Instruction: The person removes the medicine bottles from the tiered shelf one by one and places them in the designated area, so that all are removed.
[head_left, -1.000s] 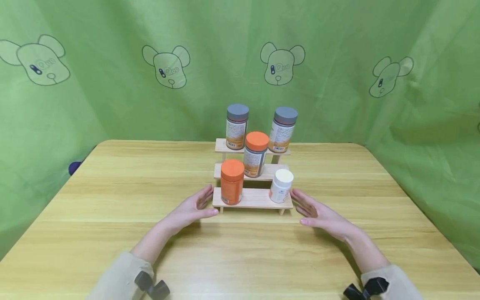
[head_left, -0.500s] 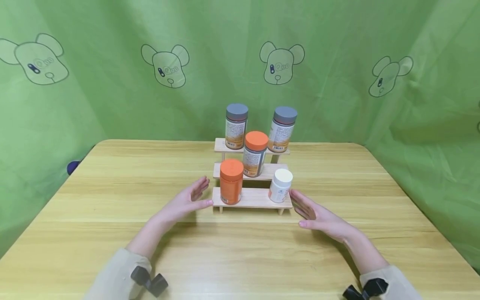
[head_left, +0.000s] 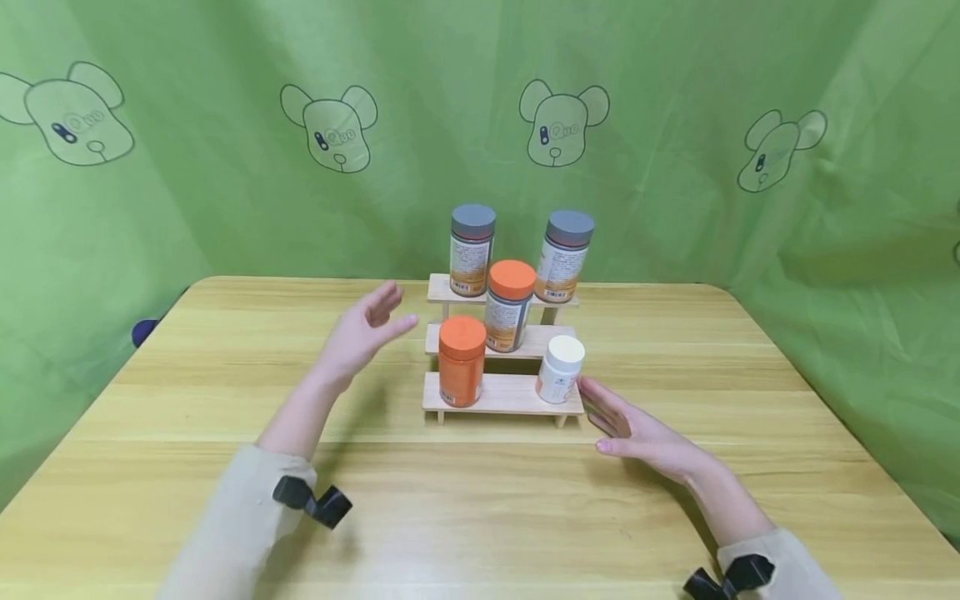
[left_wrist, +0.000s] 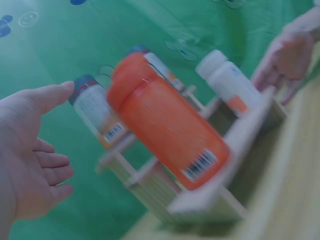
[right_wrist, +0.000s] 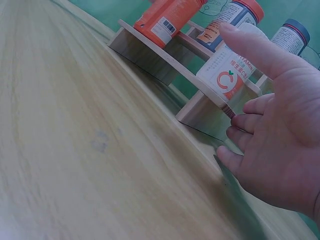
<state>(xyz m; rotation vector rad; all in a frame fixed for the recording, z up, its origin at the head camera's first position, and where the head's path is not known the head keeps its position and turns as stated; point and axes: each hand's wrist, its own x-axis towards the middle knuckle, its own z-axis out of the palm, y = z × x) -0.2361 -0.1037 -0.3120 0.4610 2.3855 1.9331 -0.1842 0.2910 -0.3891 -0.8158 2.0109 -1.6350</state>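
Left of centre in the head view, the left hand point(head_left: 360, 337) hung in the air beside the wooden rack point(head_left: 510, 400), apart from it, thumb spread from loosely bent fingers, with nothing in its hold. Right of centre, the right hand point(head_left: 648, 433) had its thumb well apart and its fingers reaching to the right end of the bottom tier, near the white bottle point(head_left: 561, 371); it gripped nothing, and whether the fingertips touched the wood could not be told. The rack stood at mid-frame, the orange jar point(head_left: 461, 367) at the bottom tier's left, an orange-lidded jar point(head_left: 507, 310) on the middle tier, a left grey-lidded jar point(head_left: 472, 250) and a right grey-lidded jar point(head_left: 564, 257) on top. The step in hand looked like placing the hands around the rack; any grip would call for the left hand to close in sideways, clear of the jars.
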